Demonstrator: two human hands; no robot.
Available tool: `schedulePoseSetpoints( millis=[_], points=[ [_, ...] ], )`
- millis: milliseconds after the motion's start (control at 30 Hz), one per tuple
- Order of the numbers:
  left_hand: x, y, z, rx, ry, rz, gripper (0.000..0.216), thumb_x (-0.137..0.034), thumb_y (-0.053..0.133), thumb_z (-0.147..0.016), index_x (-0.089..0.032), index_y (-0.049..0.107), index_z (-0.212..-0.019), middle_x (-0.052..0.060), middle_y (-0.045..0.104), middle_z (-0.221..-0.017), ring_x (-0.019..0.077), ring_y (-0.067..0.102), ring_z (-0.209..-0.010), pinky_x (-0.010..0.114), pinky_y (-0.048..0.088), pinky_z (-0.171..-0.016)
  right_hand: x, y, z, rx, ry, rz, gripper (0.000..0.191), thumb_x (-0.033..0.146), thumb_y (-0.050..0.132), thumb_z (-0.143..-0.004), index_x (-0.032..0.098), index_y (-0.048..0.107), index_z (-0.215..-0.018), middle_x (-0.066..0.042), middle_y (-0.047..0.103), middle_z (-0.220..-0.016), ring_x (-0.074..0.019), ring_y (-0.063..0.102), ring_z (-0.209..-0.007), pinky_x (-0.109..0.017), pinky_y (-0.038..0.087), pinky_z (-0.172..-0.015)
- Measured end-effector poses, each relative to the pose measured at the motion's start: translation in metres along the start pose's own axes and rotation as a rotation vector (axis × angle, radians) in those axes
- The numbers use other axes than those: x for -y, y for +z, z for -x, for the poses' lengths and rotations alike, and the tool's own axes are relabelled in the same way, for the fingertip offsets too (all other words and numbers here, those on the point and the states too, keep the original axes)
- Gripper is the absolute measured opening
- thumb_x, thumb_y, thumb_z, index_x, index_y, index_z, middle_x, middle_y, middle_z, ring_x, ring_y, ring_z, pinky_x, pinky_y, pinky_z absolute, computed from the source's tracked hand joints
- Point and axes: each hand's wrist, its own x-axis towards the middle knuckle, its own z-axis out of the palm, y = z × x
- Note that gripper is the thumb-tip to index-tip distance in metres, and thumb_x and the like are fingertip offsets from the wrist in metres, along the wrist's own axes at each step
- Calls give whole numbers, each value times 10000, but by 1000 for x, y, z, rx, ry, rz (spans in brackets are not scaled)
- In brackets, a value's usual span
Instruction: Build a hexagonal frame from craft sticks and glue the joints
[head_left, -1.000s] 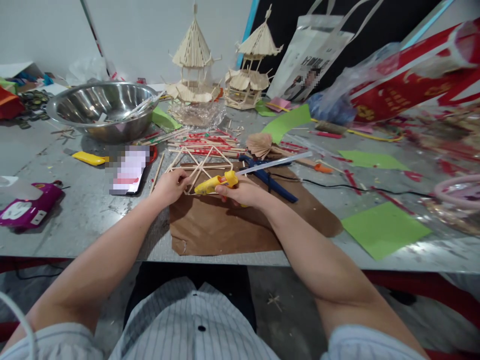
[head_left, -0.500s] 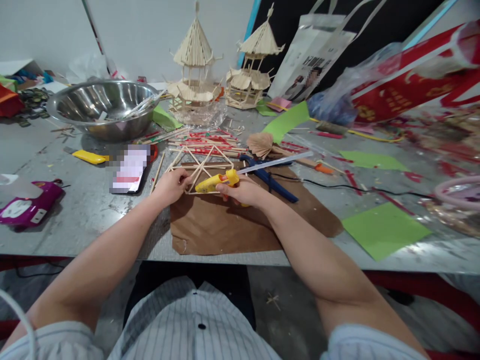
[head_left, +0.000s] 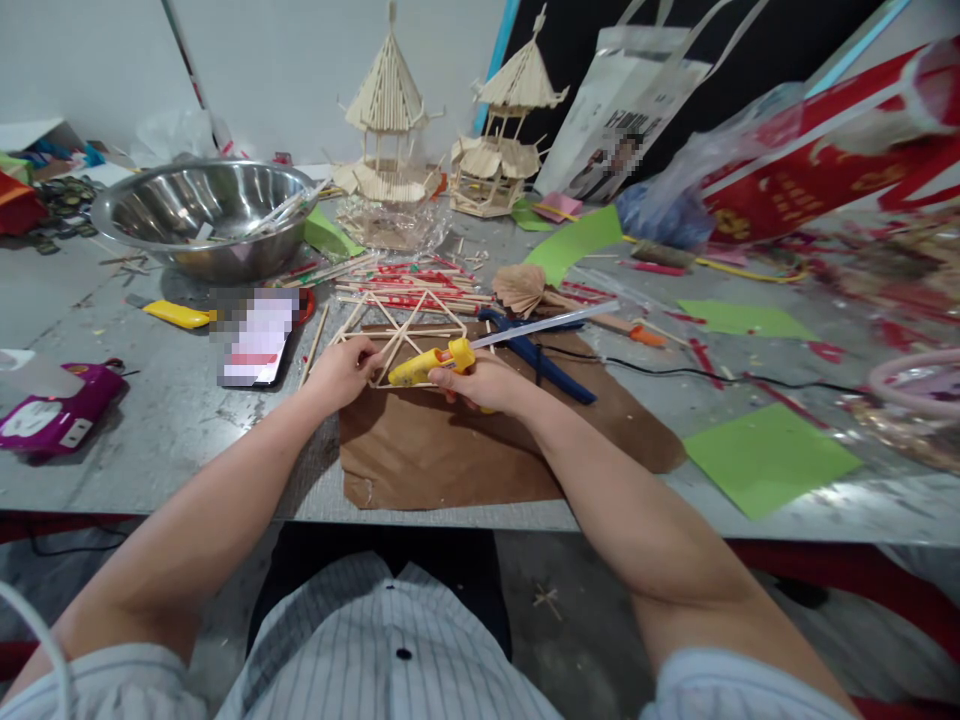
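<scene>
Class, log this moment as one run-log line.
left hand: touching stick frame; right hand: holding glue gun, pointing toward left hand; brown sheet: on table

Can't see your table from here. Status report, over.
Right hand holding yellow glue gun at wooden-stick frame. Left hand gripping frame's left side. Blue tool close beside right hand.

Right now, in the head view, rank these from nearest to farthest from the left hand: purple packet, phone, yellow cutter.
1. Phone, left of the left hand.
2. Yellow cutter, farther left.
3. Purple packet, at far left.
</scene>
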Motion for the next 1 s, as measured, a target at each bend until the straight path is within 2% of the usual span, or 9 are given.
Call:
schedulePoseSetpoints(
  millis=[600,900,1000],
  points=[
    [2,1,0,12,16,9,229,-325,421,-758,-167,586,-778,25,610,-677,127,508,-594,239,352,-557,-4,0,-2,-30,15,30,507,636,442,-662,163,604,-752,11,529,-506,-61,412,-355,-191,306,-348],
    [2,0,0,23,20,3,224,-313,421,-762,-164,586,-792,31,612,-685,126,509,-598,238,357,-563,2,-7,2,-22,-50,50,484,613,448,-674,150,551,-577,4,512,-468,-68,439,-410,-183,310,-391],
    [2,0,0,20,22,2,237,-323,416,-763,-164,589,-793,33,611,-687,132,512,-613,243,359,-575,1,-8,2,-16,-64,23,472,602,459,-671,149,547,-574,7,504,-458,-67,436,-407,-185,311,-395]
  ],
)
